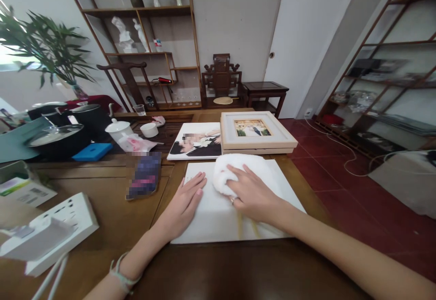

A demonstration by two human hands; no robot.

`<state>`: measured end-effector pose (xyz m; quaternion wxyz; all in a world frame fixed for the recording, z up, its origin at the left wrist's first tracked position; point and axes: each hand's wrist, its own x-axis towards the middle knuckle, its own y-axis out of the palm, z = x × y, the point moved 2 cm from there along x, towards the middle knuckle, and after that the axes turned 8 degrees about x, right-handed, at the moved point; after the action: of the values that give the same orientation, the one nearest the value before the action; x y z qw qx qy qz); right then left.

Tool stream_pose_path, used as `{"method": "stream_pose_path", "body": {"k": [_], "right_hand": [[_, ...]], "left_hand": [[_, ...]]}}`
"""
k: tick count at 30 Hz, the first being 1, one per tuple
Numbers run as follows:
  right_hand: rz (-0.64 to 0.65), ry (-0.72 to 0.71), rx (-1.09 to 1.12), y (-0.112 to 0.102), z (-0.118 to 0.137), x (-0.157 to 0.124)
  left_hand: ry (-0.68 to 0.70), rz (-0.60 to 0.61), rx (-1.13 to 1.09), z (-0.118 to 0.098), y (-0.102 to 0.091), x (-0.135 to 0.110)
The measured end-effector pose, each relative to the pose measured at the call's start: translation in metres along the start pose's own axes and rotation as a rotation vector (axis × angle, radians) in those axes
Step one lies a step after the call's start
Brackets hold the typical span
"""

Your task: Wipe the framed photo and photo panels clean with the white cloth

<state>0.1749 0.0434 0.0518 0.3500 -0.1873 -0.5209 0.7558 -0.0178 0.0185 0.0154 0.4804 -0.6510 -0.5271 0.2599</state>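
A white flat panel [218, 220] lies on the wooden table [112, 204] in front of me. My left hand [184, 202] rests flat on the panel's left edge, fingers stretched out together. My right hand [250, 193] presses down on a bunched white cloth [235, 168] that sits on the panel's upper middle; the fingers curl over the cloth. Beyond the panel lie a frameless photo print [195, 141] and a light wooden framed photo [255, 132], stacked on another frame.
Dark pots [64, 132], a white teapot [117, 129], a cup [149, 129] and a blue pad [91, 151] stand at the left back. A white power strip [61, 227] and boxes sit at the near left. Chairs, shelves and a red tiled floor with cables surround the table.
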Motion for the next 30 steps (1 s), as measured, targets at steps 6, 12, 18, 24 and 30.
{"method": "stream_pose_path", "body": {"k": [6, 12, 18, 24, 30], "right_hand": [[0.049, -0.121, -0.022, 0.011, 0.022, 0.012], [0.131, -0.461, 0.008, 0.019, 0.05, -0.006], [0.262, -0.536, 0.086, 0.005, 0.056, -0.04], [0.216, -0.235, 0.23, -0.017, 0.023, -0.044], [0.012, 0.082, 0.364, -0.027, -0.017, 0.0]], "left_hand": [[-0.022, -0.139, -0.182, -0.002, -0.005, -0.002], [-0.034, -0.281, -0.274, 0.005, -0.006, -0.004], [-0.084, -0.236, -0.281, 0.004, -0.007, -0.003], [-0.055, -0.178, -0.187, -0.001, -0.004, 0.002], [-0.02, -0.179, -0.111, 0.001, 0.001, 0.003]]}}
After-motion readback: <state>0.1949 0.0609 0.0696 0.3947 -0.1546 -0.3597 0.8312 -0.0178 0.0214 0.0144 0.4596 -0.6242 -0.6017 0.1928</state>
